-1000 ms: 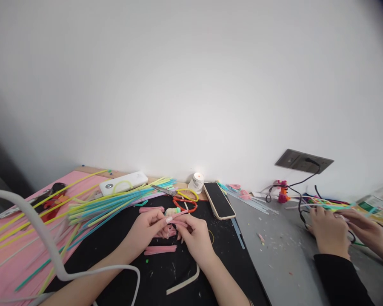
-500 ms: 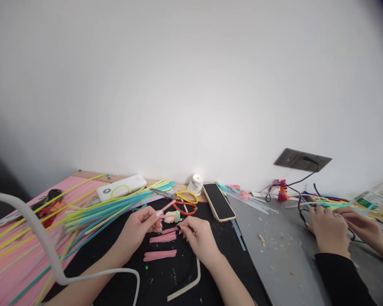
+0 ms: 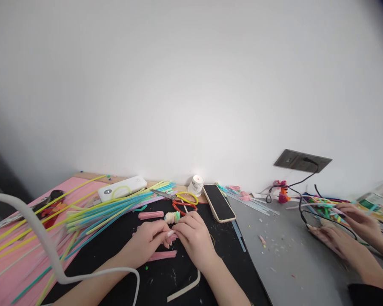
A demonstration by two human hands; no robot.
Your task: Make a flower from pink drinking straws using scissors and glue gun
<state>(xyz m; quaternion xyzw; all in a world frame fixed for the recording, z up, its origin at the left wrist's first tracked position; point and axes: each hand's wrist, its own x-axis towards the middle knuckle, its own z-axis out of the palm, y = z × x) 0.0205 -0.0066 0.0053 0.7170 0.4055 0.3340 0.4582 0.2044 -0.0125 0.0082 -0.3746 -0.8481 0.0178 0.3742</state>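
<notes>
My left hand (image 3: 148,243) and my right hand (image 3: 193,240) meet over the black mat (image 3: 161,284), both closed with fingertips pinched together. Between them is a piece of pink pipe cleaner (image 3: 169,244), mostly hidden by the fingers. One pink pipe cleaner bundle (image 3: 150,215) lies beyond my left hand, and another pink bundle (image 3: 163,255) lies just below the hands. Right behind the fingertips sits a small cream and green coiled piece (image 3: 171,218). Scissors (image 3: 187,197) with yellow and red handles lie farther back. A bent cream strip (image 3: 187,290) rests nearer me.
Pipe cleaners (image 3: 115,210) in several colours spread over the left side, beside a white power bank (image 3: 123,188). A paper cup (image 3: 195,185) and a phone (image 3: 219,203) stand near the wall. At right, another person's hands (image 3: 347,242) work by a black cable (image 3: 301,212).
My hands have come together; the left moved right and nearer me, uncovering a pink bundle behind it. The other person's hands have moved apart.
</notes>
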